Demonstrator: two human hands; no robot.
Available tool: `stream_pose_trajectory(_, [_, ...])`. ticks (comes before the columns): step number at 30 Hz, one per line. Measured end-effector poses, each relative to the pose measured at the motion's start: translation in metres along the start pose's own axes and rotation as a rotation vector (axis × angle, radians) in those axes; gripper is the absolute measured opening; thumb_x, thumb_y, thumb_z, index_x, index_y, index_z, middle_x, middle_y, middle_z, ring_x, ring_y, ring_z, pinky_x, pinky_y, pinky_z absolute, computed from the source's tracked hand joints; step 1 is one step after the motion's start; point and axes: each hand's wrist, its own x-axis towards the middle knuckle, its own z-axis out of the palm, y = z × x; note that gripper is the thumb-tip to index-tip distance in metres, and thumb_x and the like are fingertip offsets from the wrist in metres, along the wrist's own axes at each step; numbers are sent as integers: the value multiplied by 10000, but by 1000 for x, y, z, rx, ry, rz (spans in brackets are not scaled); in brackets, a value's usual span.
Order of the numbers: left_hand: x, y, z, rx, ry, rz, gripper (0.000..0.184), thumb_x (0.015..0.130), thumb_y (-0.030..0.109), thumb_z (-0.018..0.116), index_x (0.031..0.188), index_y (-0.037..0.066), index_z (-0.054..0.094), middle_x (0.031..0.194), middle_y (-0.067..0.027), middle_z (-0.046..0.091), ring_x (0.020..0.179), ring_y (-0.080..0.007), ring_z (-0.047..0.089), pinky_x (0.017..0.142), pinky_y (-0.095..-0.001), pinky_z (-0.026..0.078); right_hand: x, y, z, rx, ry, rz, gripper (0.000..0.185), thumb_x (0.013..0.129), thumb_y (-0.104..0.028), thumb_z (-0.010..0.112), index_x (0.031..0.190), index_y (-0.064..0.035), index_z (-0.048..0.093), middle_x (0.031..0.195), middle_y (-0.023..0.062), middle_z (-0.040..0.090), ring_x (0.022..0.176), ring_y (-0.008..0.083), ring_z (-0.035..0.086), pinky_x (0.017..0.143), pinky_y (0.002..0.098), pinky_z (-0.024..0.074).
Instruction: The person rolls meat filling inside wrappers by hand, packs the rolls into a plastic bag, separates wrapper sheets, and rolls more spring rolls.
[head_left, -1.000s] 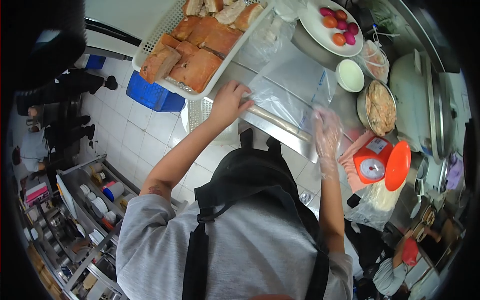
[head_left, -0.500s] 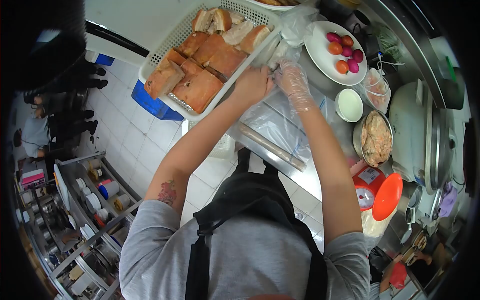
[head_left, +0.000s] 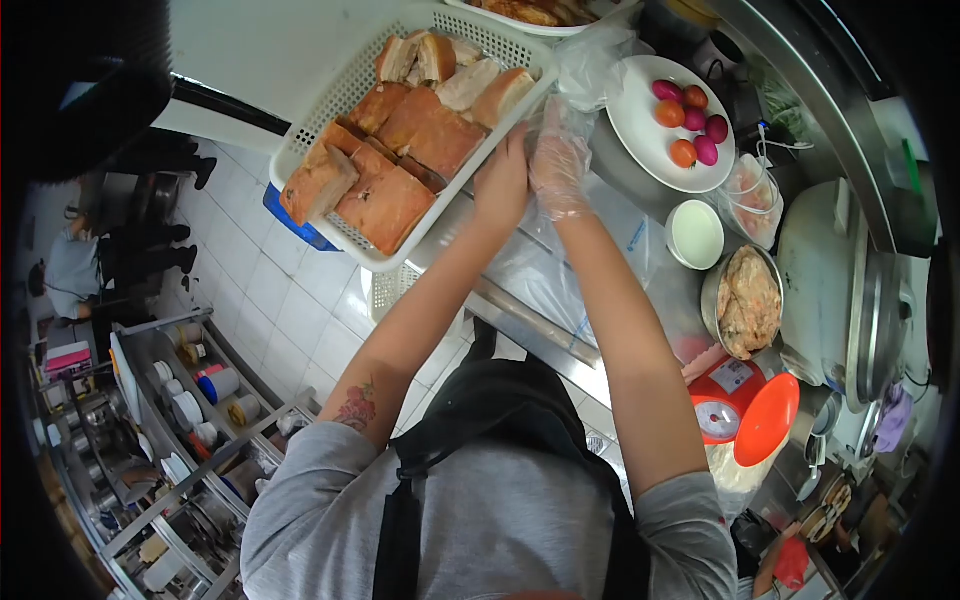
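My bare left hand (head_left: 502,182) is beside the basket's right rim, its fingers bent together; what they hold, if anything, does not show. Close against it on the right is my right hand (head_left: 558,172), in a clear plastic glove, fingers stretched forward. Loose clear plastic (head_left: 590,72) lies just beyond the gloved fingers. Chunks of roast pork with browned skin (head_left: 432,128) fill much of the white perforated basket (head_left: 352,88). Under my forearms, a flat clear plastic bag (head_left: 622,235) is spread on the metal counter.
Right of my hands is a white plate (head_left: 640,140) with pink and orange eggs or round fruits. Nearby stand a white bowl (head_left: 695,235), a metal bowl of raw minced meat (head_left: 750,300) and a red scale (head_left: 727,393). A shelf rack (head_left: 215,400) stands at left.
My hands have drawn apart from where they met at the right fingertips. The left shifted slightly left; the right now points forward with straighter fingers. The view has shifted a little.
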Motion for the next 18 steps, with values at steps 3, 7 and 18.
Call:
stream_pose_trajectory(3, [-4,-1,-9,-32,-15,44,550,863,23,535,1401,62,428,1315,-217,528,1130,-428,579,905,-501,491,20,-7,11,208,-96,142,659,890,-320,634,1445,-44,409,1127,254,673,1062,398,635,951,472,474])
stream_pose_trajectory(7, [3,-3,-8,-7,102,125,561,869,27,521,1420,37,420,1342,-246,532,1170,-446,557,961,-509,460,26,-10,-2,384,-72,201,750,879,-375,649,1484,-40,358,1193,245,652,1068,436,625,981,460,465])
stream_pose_trajectory(18, [6,-16,-12,-131,-22,168,649,861,29,583,1473,17,368,1413,-256,490,1290,-431,483,1080,-462,400,-127,36,-148,1465,-603,445,825,907,-410,637,1553,-44,277,1206,114,562,1072,194,614,963,340,475])
